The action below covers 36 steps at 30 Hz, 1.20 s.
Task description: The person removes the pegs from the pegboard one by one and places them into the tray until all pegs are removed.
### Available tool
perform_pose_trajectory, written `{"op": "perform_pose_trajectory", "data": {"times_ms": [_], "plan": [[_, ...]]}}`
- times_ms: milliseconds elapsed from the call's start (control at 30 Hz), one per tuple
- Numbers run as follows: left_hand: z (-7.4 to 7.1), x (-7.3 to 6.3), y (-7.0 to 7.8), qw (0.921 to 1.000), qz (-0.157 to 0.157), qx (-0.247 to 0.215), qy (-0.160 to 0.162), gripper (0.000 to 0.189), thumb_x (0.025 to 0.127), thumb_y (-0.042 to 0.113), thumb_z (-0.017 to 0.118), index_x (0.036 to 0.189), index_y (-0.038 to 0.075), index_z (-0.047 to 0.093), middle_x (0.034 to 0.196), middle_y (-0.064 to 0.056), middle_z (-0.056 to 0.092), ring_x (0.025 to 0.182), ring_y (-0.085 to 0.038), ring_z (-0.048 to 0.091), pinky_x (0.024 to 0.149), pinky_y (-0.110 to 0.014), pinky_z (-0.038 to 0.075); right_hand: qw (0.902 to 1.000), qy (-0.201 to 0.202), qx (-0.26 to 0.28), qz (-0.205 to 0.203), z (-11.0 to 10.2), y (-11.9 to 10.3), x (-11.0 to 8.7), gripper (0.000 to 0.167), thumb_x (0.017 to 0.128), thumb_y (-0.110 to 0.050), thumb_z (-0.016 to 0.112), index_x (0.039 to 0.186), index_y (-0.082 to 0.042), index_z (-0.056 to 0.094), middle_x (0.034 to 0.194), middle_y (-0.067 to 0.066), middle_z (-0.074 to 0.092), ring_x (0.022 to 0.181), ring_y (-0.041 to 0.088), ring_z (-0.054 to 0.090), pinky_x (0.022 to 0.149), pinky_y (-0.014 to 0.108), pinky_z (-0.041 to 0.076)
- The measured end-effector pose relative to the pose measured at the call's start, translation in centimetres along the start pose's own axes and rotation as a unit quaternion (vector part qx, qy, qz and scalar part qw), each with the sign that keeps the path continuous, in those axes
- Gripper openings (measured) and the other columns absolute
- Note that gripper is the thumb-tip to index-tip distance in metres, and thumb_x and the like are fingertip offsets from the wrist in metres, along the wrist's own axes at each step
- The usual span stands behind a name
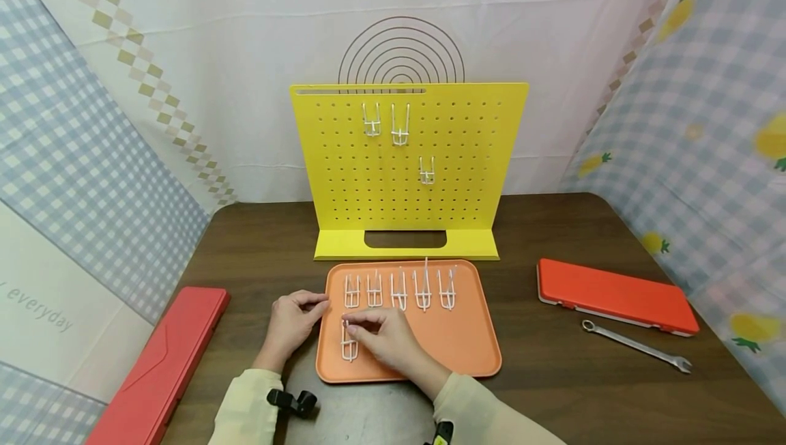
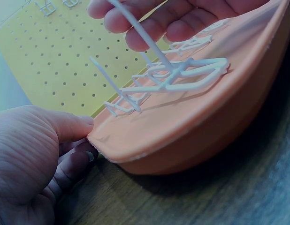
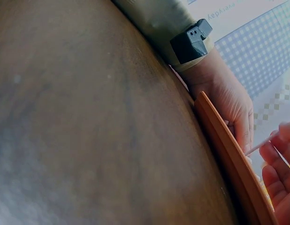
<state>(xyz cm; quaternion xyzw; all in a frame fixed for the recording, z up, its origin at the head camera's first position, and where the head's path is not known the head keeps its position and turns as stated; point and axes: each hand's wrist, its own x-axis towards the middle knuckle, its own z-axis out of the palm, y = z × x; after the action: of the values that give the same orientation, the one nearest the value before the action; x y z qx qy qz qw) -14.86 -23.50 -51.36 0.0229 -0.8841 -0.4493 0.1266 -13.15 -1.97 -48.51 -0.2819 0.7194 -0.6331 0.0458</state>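
Observation:
A white wire pegboard hook (image 1: 349, 350) lies near the left side of the orange tray (image 1: 454, 346). My right hand (image 1: 393, 341) pinches its raised prong (image 2: 144, 35) between thumb and fingers; the exact contact is partly hidden. At the tray's left rim, my left hand (image 1: 291, 325) grips the edge, thumb on top and fingers below, as the left wrist view shows. Several more white hooks (image 1: 423, 297) stand in a row along the tray's far half.
Behind the tray stands a yellow pegboard (image 1: 460, 151) carrying three white hooks (image 1: 400, 136). A red case (image 1: 153, 370) lies at the left. To the right are an orange-red case (image 1: 614, 291) and a combination wrench (image 1: 635, 345) on the wooden table (image 1: 546, 390).

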Motion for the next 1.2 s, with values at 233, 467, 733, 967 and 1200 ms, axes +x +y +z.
{"op": "perform_pose_trajectory", "data": {"times_ms": [233, 467, 733, 967, 1200], "plan": [[0.0, 0.0, 0.1, 1.0000, -0.003, 0.002, 0.000, 0.009, 0.082, 0.016, 0.078, 0.090, 0.012, 0.079, 0.086, -0.001, 0.072, 0.076, -0.012, 0.066, 0.064, -0.023, 0.053, 0.9993, 0.027, 0.026, 0.006, -0.7, -1.7, 0.0, 0.021, 0.093, -0.005, 0.063, 0.110, 0.006, 0.070, 0.104, 0.014, 0.071, 0.096, 0.023, 0.069, 0.078, 0.025, 0.053], [0.1, -0.2, 0.2, 1.0000, -0.006, 0.003, -0.002, 0.008, 0.082, 0.016, 0.078, 0.089, 0.013, 0.079, 0.087, 0.000, 0.071, 0.075, -0.011, 0.065, 0.064, -0.023, 0.052, 0.9903, 0.094, 0.103, 0.004, -2.7, -3.6, 0.4, 0.021, 0.094, -0.004, 0.061, 0.110, 0.009, 0.068, 0.104, 0.022, 0.069, 0.099, 0.032, 0.066, 0.086, 0.036, 0.052], [0.0, -0.1, 0.2, 1.0000, -0.004, -0.003, -0.001, 0.008, 0.081, 0.016, 0.078, 0.089, 0.012, 0.079, 0.087, 0.000, 0.071, 0.076, -0.013, 0.066, 0.064, -0.025, 0.053, 0.9898, 0.124, 0.047, -0.051, -7.2, -7.8, 1.8, 0.020, 0.092, -0.006, 0.064, 0.108, 0.005, 0.070, 0.101, 0.018, 0.070, 0.092, 0.023, 0.068, 0.078, 0.030, 0.055], [-0.2, -0.1, 0.1, 0.9999, -0.003, -0.001, -0.010, 0.009, 0.083, 0.019, 0.077, 0.090, 0.014, 0.079, 0.088, 0.000, 0.072, 0.078, -0.013, 0.066, 0.065, -0.026, 0.053, 0.9821, 0.136, -0.073, -0.108, -11.6, -12.2, 5.2, 0.017, 0.087, 0.002, 0.067, 0.104, 0.006, 0.070, 0.096, 0.017, 0.071, 0.075, 0.011, 0.063, 0.064, 0.022, 0.052], [-0.2, -0.2, 0.2, 0.9999, -0.007, -0.004, -0.009, 0.010, 0.082, 0.019, 0.078, 0.090, 0.014, 0.079, 0.088, 0.001, 0.072, 0.079, -0.013, 0.066, 0.066, -0.027, 0.053, 0.9648, 0.162, -0.160, -0.131, -15.6, -11.9, 10.5, 0.018, 0.088, -0.014, 0.071, 0.105, -0.008, 0.074, 0.098, 0.005, 0.072, 0.081, 0.013, 0.065, 0.071, 0.025, 0.053]]}}
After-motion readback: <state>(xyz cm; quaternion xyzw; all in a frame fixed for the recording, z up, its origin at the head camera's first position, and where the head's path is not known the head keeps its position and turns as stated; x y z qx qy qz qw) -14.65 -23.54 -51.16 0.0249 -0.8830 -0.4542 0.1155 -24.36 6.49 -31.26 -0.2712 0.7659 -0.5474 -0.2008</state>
